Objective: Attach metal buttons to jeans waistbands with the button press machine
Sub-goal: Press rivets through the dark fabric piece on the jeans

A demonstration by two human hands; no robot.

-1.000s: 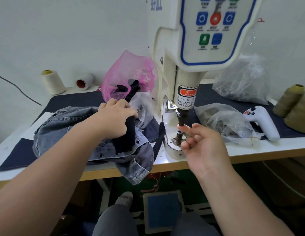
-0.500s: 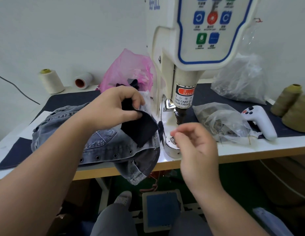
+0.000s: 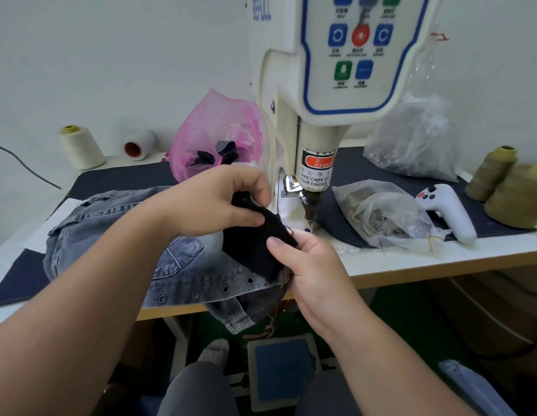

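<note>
A white button press machine [image 3: 324, 94] stands at the table's middle, its dark punch [image 3: 309, 207] pointing down just right of my hands. Grey jeans [image 3: 117, 232] lie heaped on the left, with a row of metal eyelets [image 3: 207, 291] along the near edge. I hold a black piece of fabric [image 3: 252, 241] over the jeans in front of the punch. My left hand [image 3: 213, 202] pinches its upper edge. My right hand [image 3: 309, 265] grips its lower right corner, thumb on top. The lower die is hidden behind the fabric and my right hand.
A pink bag [image 3: 219, 136] of dark pieces sits behind the jeans. Clear bags [image 3: 378, 217] of metal parts and a white controller [image 3: 447, 211] lie to the right, with olive thread cones [image 3: 513, 193] beyond. Cream spools [image 3: 81, 147] stand at back left. A foot pedal [image 3: 283, 373] lies below.
My right hand left the die and took hold of the black fabric's lower corner. My left hand brought the fabric right, toward the punch.
</note>
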